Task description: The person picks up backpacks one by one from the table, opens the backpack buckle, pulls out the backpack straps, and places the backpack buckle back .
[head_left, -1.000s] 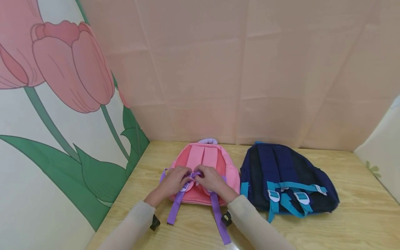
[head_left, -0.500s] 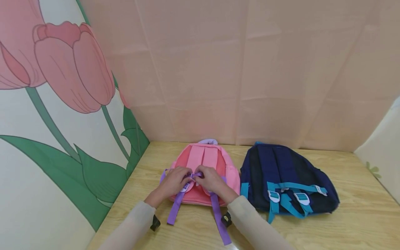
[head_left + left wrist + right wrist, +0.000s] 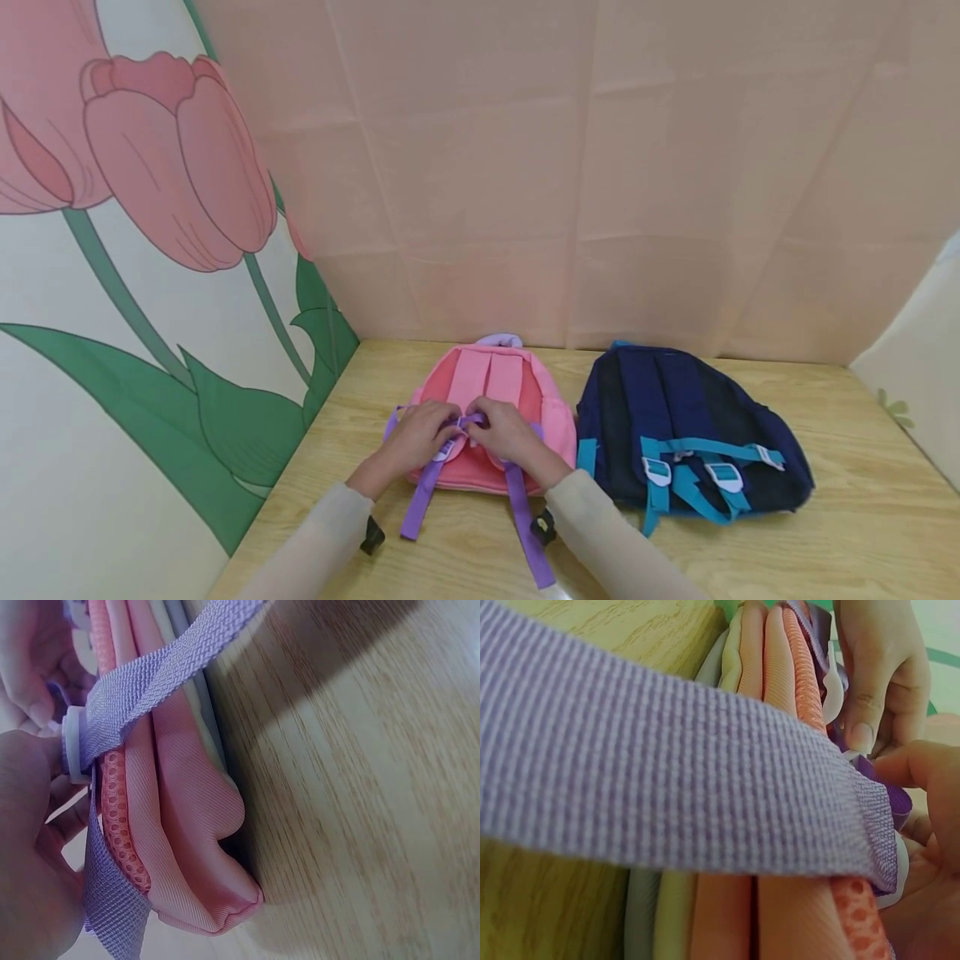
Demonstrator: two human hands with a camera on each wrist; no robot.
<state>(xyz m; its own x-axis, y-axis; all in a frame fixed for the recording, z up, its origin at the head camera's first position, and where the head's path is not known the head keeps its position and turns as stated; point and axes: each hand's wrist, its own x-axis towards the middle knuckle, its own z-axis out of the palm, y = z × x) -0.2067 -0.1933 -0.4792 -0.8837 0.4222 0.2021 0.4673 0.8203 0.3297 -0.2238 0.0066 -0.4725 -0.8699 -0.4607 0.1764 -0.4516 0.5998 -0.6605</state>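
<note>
A pink backpack (image 3: 468, 375) lies on the table with its shoulder straps facing up. Over its middle, my left hand (image 3: 414, 435) and right hand (image 3: 510, 432) meet fingertip to fingertip. Between them runs a short purple strap (image 3: 472, 418), pinched by both hands. In the right wrist view, the left thumb presses by a small white piece (image 3: 851, 755) on this strap, whose folded loop (image 3: 897, 796) reaches the right fingers. A white buckle (image 3: 73, 742) with wide purple webbing (image 3: 161, 675) sits beside my left fingers. Two purple strap ends (image 3: 422, 500) hang onto the table.
A navy backpack (image 3: 675, 392) with turquoise straps (image 3: 720, 447) and white buckles lies right beside the pink one. Behind the wooden table (image 3: 847, 442) hangs a beige-pink cloth (image 3: 480, 183). A tulip-painted wall (image 3: 150, 292) stands on the left.
</note>
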